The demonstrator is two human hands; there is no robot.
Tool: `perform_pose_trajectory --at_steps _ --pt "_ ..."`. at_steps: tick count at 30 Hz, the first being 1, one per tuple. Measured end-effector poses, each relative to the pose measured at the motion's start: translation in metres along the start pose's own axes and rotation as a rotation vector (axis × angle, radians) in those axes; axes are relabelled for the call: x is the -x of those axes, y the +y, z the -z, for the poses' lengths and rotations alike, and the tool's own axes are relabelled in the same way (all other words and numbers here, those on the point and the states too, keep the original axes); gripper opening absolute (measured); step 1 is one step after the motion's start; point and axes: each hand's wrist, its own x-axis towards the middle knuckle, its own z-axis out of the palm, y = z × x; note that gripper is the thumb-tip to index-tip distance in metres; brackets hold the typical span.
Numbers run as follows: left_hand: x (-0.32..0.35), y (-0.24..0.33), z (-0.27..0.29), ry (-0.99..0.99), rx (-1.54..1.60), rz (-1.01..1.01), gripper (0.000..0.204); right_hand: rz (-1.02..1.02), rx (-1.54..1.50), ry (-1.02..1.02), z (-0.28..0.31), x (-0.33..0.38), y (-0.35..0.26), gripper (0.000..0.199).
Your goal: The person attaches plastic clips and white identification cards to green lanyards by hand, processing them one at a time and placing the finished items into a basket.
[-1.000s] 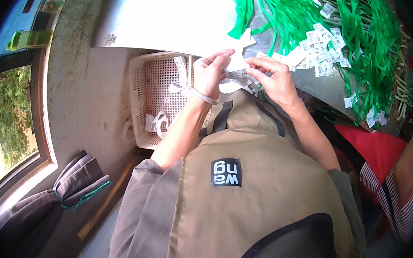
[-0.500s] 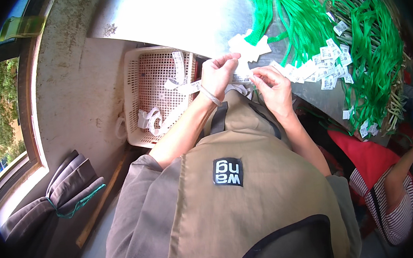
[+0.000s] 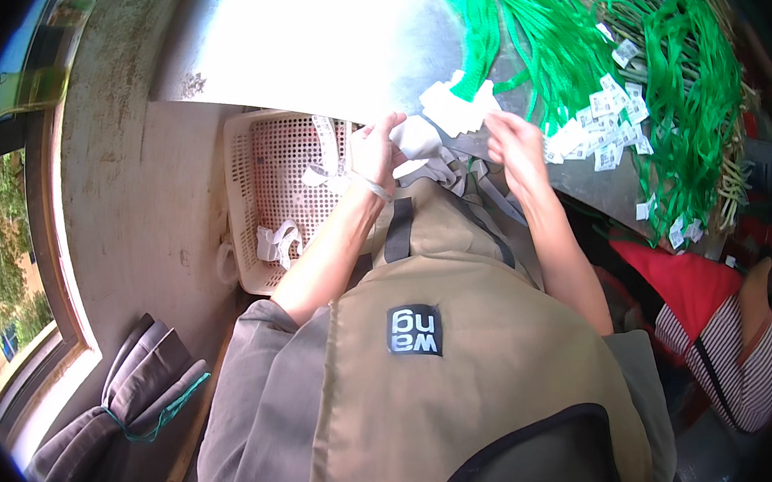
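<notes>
- Looking down from head height, fisheye-wide!
- Taking in apron point(image 3: 490, 379) close below, left hand point(image 3: 373, 155) and right hand point(image 3: 517, 149) farther out, table point(image 3: 313, 41) beyond.
- Catching window point(image 3: 7, 260) at left rim!

Gap opened at near edge of desk point(image 3: 323, 49)

Left hand point(image 3: 374, 153) and right hand point(image 3: 518, 147) now well apart; earlier close, paper strip point(image 3: 414, 138) spanning them. Strip now curls at left hand only. Right hand bunched tighter, raised nearer white tags point(image 3: 460, 106). Left hand shifted toward basket point(image 3: 236, 176).
</notes>
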Motion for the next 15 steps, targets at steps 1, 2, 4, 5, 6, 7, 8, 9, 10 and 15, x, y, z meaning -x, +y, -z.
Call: perform_pose_trajectory --at_steps 1,2,4,5,6,7,8,9,10,15 --pt "0.005 -0.004 0.000 -0.023 -0.066 -0.013 0.033 -0.033 0.063 0.013 0.005 -0.015 0.012 0.022" --pt "0.008 -0.002 -0.001 -0.041 -0.124 -0.044 0.034 -0.057 0.130 0.007 0.001 -0.022 0.009 0.022" --pt "0.021 0.000 -0.002 -0.090 -0.232 -0.101 0.041 0.023 0.157 0.006 0.013 -0.017 -0.001 0.022" --pt "0.030 -0.001 -0.004 -0.114 -0.189 -0.185 0.040 0.137 0.201 0.011 0.017 -0.011 -0.007 0.022" --pt "0.035 0.000 -0.009 -0.147 -0.146 -0.274 0.039 0.261 0.244 0.020 0.024 -0.010 -0.012 0.022" --pt "0.037 -0.003 -0.010 -0.166 -0.162 -0.336 0.037 0.343 0.356 -0.044 0.039 -0.014 -0.016 0.021" --pt "0.038 -0.007 -0.012 -0.186 -0.181 -0.395 0.035 0.363 0.496 -0.083 0.058 -0.021 -0.022 0.019" --pt "0.041 -0.011 -0.013 -0.201 -0.199 -0.454 0.033 0.359 0.500 -0.149 0.076 -0.029 -0.027 0.018" --pt "0.045 -0.009 -0.017 -0.204 -0.229 -0.425 0.031 0.356 0.503 -0.206 0.093 -0.033 -0.036 0.017" --pt "0.058 -0.005 -0.029 -0.167 -0.205 -0.299 0.018 0.688 0.951 0.084 0.166 -0.057 -0.086 0.049"
